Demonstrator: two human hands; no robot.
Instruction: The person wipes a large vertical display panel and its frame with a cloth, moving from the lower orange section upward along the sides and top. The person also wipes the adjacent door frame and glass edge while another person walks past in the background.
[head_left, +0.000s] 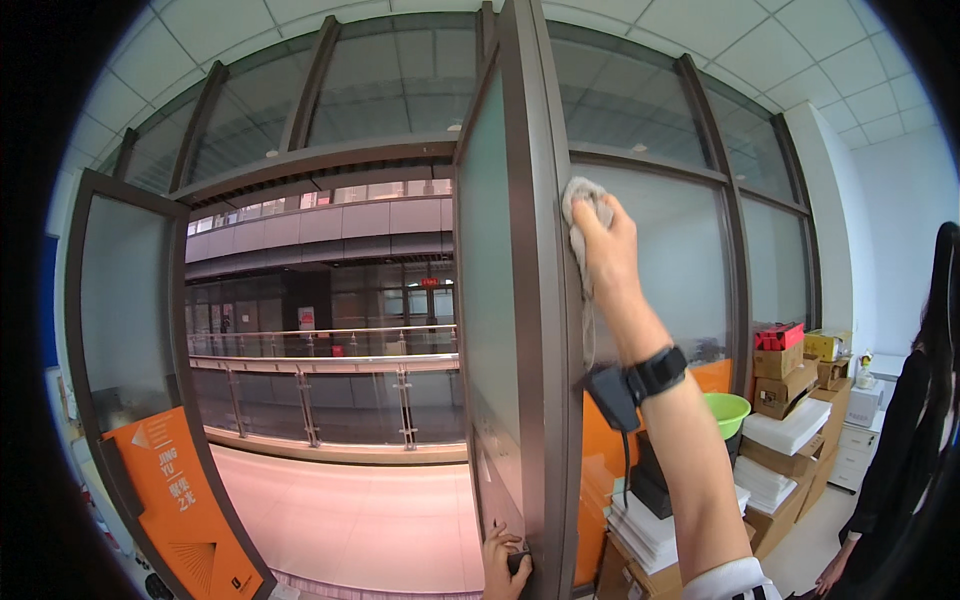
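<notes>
My right hand presses a crumpled grey cloth against the brown metal frame post beside the glass door, high up. A black strap with a dark box-like device and a cable is on that wrist. Low down, my left hand is at the edge of the frosted glass door, its fingers curled around a small dark fitting, probably the door's handle or lock.
Another glass door with an orange panel stands at left. Beyond the doorway runs a glass railing. At right are cardboard boxes, white stacks, a green basin and a person in black.
</notes>
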